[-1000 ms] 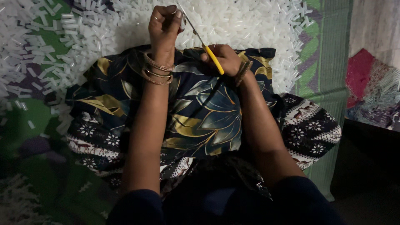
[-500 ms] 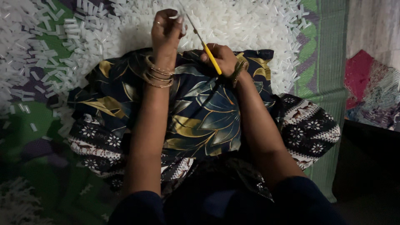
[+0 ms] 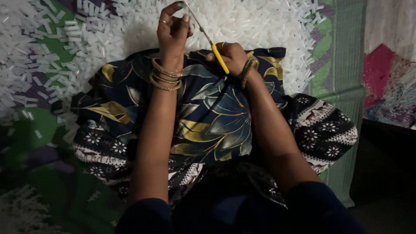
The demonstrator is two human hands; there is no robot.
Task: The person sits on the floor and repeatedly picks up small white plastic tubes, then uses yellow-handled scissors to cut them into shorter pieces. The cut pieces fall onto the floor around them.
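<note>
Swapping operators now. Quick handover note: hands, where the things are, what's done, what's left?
Left hand: raised, fingertips pinched at the metal tip of the tool; whether it holds a piece is too small to tell.
Right hand: gripping the yellow-handled tool, shaft angled up toward the left hand.
White plastic pieces: a big loose heap on the green mat beyond the floral cloth over the lap.
Done: cannot tell from this view.
Left: the heap looks large.
</note>
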